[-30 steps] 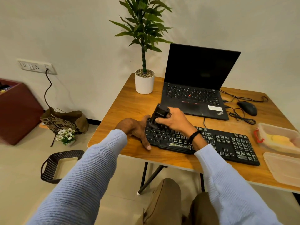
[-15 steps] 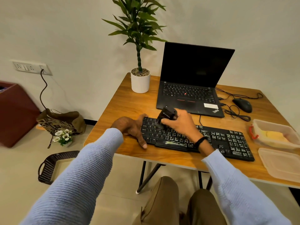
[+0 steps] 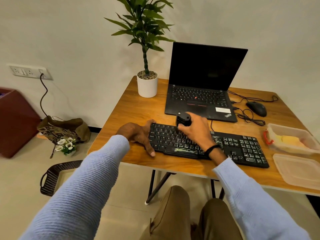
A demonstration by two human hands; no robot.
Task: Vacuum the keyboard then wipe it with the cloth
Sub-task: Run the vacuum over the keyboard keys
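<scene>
Two hands on the keyboard (image 3: 225,146): left hand (image 3: 138,135) grips its left end, thumb along front edge, fingers hooked round back corner. Right hand (image 3: 195,132) is curled round a small blk vacuum (image 3: 183,119), over the keyboard's top rows, left of ctr. Right of keyboard, apart: clear tub (image 3: 292,129) w/ yellow cloth (image 3: 290,141).

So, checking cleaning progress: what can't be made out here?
Head view.
Nozzle of the vacuum: hidden by the right hand gripping it; contact with the keyboard unclear.
The yellow item in the plastic tub: blurred by its wall; unclear if cloth.
The lid: cut off by the right edge.
</scene>
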